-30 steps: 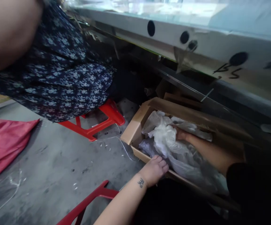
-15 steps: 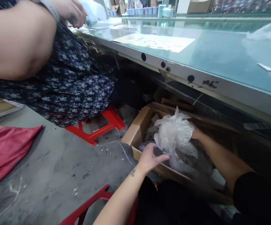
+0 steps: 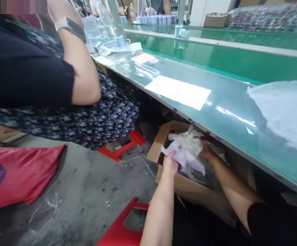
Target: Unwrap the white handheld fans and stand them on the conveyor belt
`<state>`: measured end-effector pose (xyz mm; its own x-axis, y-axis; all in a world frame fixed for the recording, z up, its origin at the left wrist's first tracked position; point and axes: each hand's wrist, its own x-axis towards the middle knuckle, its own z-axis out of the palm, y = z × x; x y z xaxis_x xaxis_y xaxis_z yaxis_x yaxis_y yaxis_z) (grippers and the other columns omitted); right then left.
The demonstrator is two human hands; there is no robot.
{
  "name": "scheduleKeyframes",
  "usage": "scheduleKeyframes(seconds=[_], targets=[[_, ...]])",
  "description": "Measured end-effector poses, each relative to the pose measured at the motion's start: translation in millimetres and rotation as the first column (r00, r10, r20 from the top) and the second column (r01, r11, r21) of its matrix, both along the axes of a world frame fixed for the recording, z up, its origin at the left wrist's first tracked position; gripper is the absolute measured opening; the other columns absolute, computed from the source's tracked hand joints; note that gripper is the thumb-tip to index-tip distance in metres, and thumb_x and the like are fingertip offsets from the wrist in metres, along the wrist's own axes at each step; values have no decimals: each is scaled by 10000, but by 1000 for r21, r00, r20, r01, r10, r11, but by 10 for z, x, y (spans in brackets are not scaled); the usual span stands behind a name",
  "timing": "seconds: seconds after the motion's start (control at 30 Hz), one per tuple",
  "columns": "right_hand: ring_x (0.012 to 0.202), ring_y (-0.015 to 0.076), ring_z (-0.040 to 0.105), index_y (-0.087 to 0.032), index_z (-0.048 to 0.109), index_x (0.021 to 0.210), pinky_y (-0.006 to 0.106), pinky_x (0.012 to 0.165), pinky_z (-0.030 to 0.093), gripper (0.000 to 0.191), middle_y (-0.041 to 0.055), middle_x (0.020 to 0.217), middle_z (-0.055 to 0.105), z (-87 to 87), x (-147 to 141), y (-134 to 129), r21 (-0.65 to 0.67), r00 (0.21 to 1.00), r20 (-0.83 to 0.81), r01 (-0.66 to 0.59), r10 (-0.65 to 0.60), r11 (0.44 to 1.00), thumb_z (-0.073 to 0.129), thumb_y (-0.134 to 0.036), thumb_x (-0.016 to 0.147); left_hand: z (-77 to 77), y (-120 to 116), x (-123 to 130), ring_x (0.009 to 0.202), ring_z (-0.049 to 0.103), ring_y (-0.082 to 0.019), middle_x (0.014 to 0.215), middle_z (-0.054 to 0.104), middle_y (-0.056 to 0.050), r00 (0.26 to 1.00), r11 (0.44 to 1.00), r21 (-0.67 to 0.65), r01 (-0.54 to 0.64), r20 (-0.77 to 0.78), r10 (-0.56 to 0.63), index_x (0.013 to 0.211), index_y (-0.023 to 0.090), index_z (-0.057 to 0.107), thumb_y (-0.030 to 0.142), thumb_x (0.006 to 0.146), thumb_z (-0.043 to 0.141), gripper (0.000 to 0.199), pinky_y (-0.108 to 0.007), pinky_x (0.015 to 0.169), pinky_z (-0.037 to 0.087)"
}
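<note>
A bunch of crumpled clear plastic bags (image 3: 189, 150) is held above the open cardboard box (image 3: 186, 182), which stands on the floor partly under the table edge. My left hand (image 3: 171, 164) is closed on the near left side of the bunch, thumb on top. On the far right side my right hand (image 3: 206, 150) grips the same plastic, its fingers mostly hidden behind it. More plastic lies in the box, partly covered by the bunch.
A glass-topped table (image 3: 230, 102) with a white paper sheet (image 3: 179, 90) and a plastic sheet (image 3: 284, 109) runs above the box. A co-worker (image 3: 84, 78) sits at left on a red stool (image 3: 123, 150). Another red stool (image 3: 123, 229) and a red bag (image 3: 22, 174) stand nearby.
My left hand has gone from an open thumb beside the plastic to a closed grip on it. The view has tilted up, showing more of the table. The co-worker's arm has shifted.
</note>
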<state>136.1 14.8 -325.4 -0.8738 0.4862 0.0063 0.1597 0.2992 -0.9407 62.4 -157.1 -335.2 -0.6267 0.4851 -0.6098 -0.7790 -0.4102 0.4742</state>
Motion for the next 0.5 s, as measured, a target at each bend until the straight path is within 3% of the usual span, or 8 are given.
scheduleKeyframes(seconds=[0.1,0.27,0.4,0.5], targets=[[975,261,598,-182,566,955,396,909,455,498,88,1007,648,239,-114,-262,-15,999,-7,45,-45,999,709,-350,508,296,-138,-56,1061,589,-237,1123,633,-92,996,999,-32,-24,82,26,1078,157,560,178,680,581,399,-356,901,487],[813,218,612,-207,557,852,380,804,499,276,50,830,654,870,-251,-729,-62,998,0,61,-61,996,597,-393,653,897,-401,-72,1130,547,-257,1202,599,-93,992,997,-53,48,117,-41,1188,154,517,256,732,542,468,-388,926,481],[725,184,589,-209,553,772,322,700,508,206,36,776,628,1614,-378,-1198,-104,999,-43,15,-20,994,606,-382,673,1522,-731,-51,1158,525,-266,1196,603,-100,994,991,-84,106,1,-106,1213,146,509,408,774,483,512,-420,971,450],[637,141,543,-202,525,655,263,627,476,148,5,686,577,2346,-462,-1475,-98,986,-116,-132,121,986,612,-308,710,2095,-1018,-31,1155,530,-241,1177,614,-89,964,965,-194,174,-167,-207,1263,170,467,557,818,307,611,-432,1014,417]])
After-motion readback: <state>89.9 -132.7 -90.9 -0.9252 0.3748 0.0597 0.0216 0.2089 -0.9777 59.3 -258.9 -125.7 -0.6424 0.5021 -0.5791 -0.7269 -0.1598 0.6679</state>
